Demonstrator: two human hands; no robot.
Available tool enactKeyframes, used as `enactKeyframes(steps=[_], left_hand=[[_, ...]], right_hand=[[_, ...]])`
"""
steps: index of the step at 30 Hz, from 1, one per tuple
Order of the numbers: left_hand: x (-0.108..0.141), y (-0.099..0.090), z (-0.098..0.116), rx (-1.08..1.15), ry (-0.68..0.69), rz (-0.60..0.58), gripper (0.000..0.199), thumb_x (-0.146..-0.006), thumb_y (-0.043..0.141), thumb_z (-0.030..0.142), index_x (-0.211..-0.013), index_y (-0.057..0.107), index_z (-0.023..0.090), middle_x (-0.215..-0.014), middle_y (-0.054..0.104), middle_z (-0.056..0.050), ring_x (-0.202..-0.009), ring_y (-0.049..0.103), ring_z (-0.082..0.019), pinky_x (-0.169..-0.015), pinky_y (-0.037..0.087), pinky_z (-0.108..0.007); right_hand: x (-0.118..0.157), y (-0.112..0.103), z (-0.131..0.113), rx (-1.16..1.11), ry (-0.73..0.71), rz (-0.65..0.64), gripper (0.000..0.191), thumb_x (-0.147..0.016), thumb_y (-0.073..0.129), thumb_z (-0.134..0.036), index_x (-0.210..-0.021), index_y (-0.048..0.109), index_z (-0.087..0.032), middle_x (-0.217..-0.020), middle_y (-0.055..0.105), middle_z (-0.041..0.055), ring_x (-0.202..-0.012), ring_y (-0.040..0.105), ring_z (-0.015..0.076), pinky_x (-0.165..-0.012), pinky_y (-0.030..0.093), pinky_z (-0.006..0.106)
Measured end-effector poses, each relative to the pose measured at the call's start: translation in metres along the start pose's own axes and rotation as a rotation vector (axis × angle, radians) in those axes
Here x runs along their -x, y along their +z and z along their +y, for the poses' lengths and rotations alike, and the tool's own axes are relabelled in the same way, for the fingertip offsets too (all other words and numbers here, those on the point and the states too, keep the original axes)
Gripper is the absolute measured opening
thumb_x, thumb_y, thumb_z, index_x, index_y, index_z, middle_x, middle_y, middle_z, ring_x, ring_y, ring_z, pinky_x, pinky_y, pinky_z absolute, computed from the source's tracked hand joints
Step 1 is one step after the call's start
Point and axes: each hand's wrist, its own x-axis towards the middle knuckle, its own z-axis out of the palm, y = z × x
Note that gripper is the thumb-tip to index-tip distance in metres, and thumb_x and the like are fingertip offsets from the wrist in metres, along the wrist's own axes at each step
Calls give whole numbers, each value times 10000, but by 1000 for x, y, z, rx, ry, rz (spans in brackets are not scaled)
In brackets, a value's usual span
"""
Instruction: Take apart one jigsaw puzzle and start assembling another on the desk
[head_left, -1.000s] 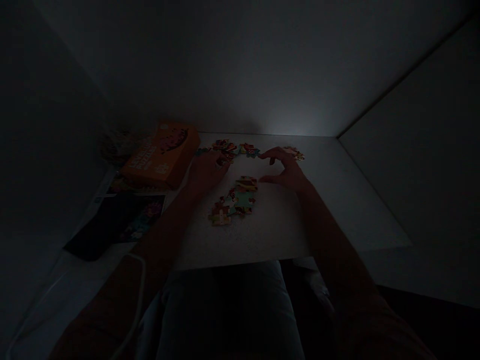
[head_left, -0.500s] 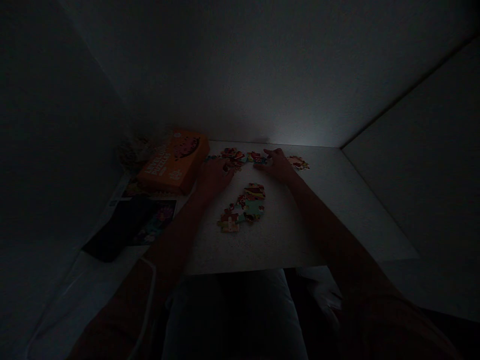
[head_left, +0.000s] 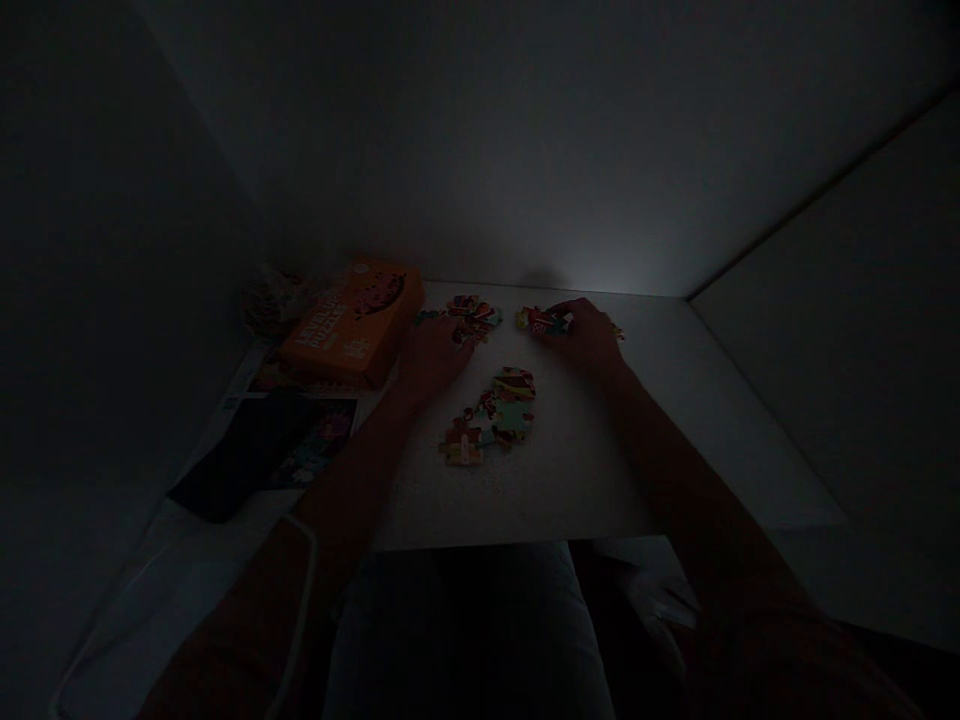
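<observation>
In dim light, a joined cluster of puzzle pieces lies near the back of the white table, with my left hand resting at its left front side. What my left fingertips grip, if anything, is too dark to tell. My right hand is closed around a small joined puzzle section to the right of that cluster. More pieces show partly behind my right hand. A larger curved puzzle section lies nearer the front, between my forearms, untouched.
An orange puzzle box stands at the left beside a bag. In front of it are a dark pouch and a printed sheet. A wall rises behind the table.
My right hand has moved right with the small puzzle section, widening the gap from the back cluster. It now covers most of the pieces at the right. My left hand has hardly moved.
</observation>
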Motion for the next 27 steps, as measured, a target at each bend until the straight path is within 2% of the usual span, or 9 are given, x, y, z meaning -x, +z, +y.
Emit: enactKeyframes(steps=[2, 4, 7, 10, 12, 14, 18, 22, 27], left_hand=[[0, 4, -3, 37, 7, 5, 319, -1092, 716, 458, -1236, 802, 187, -1202, 819, -131, -1139, 764, -317, -1042, 569, -447], [0, 7, -3, 81, 36, 17, 435, -1059, 770, 493, -1365, 764, 184, -1292, 807, -143, -1175, 764, -309, -1062, 579, -433], [3, 9, -1, 120, 111, 14, 710, -991, 870, 486, -1609, 630, 229, -1543, 717, -165, -1370, 709, -331, -1178, 557, -461], [4, 9, 2, 169, 192, -6, 855, -944, 928, 445, -1693, 557, 268, -1656, 642, -164, -1486, 650, -341, -1245, 532, -483], [2, 10, 1, 219, 249, -12, 840, -936, 937, 417, -1675, 578, 242, -1604, 683, -160, -1438, 680, -325, -1228, 547, -465], [0, 12, -3, 257, 298, -3, 744, -937, 937, 401, -1593, 648, 199, -1479, 756, -146, -1318, 731, -305, -1171, 576, -449], [-4, 19, -13, 284, 353, 61, 594, -898, 974, 429, -1397, 746, 199, -1264, 814, -95, -1111, 758, -274, -1042, 616, -444], [-5, 20, -14, 305, 355, 136, 631, -892, 988, 431, -1426, 708, 247, -1307, 801, -63, -1079, 749, -237, -1007, 622, -421], [-3, 14, -11, 323, 313, 206, 602, -914, 979, 418, -1438, 714, 286, -1357, 790, -66, -1071, 739, -223, -996, 617, -393]], right_hand=[[6, -6, 3, -43, -8, 21, 532, -857, 880, -688, -1194, 798, -285, -1305, 789, 151, -915, 755, 338, -942, 623, 588], [12, -10, 1, -113, -18, 28, 529, -844, 887, -679, -1195, 794, -294, -1278, 793, 134, -870, 737, 312, -883, 629, 552], [18, -11, -12, -225, -67, 2, 494, -841, 902, -617, -1198, 791, -295, -1257, 802, 120, -873, 727, 301, -850, 633, 518], [22, -8, -27, -324, -157, -63, 468, -846, 921, -556, -1216, 793, -300, -1272, 807, 112, -941, 739, 307, -868, 637, 502], [24, -6, -35, -368, -217, -115, 464, -844, 937, -523, -1231, 793, -313, -1283, 805, 102, -998, 745, 315, -893, 634, 498], [26, -5, -40, -381, -258, -147, 472, -838, 956, -509, -1241, 790, -327, -1281, 803, 89, -1010, 745, 314, -913, 628, 500], [28, -8, -42, -352, -327, -125, 515, -827, 984, -508, -1263, 776, -329, -1272, 793, 84, -986, 734, 314, -931, 609, 517], [27, -16, -39, -211, -357, -84, 550, -851, 959, -471, -1337, 749, -320, -1297, 760, 99, -995, 729, 336, -1027, 561, 574], [25, -26, -28, -97, -339, 11, 584, -886, 908, -472, -1414, 730, -298, -1365, 714, 133, -1053, 730, 372, -1064, 526, 608]])
